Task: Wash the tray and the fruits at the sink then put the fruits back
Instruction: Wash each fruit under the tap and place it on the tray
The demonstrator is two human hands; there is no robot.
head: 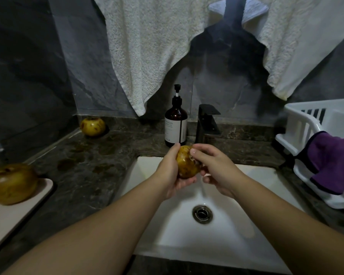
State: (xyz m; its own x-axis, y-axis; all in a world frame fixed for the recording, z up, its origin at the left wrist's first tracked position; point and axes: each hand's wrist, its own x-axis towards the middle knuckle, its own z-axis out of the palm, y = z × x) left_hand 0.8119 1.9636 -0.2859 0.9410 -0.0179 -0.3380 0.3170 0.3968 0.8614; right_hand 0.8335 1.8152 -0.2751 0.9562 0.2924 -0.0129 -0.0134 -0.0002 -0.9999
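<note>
Dark speckled stone forms the desk (83,171) we lean over, with a white rectangular basin sink (216,245) set into it — grey slate walls rise behind. Over the basin our left hand (171,173) cups a blotchy yellow-brown round fruit (186,163), its grip curled round it, while our right hand (214,167) pinches the same fruit from the other side. A second spotted fruit (92,126) sits in the far corner; a third fruit (12,183) rests on a pale flat tray (18,211). An amber pump bottle (175,124) carries a white label — unreadable.
</note>
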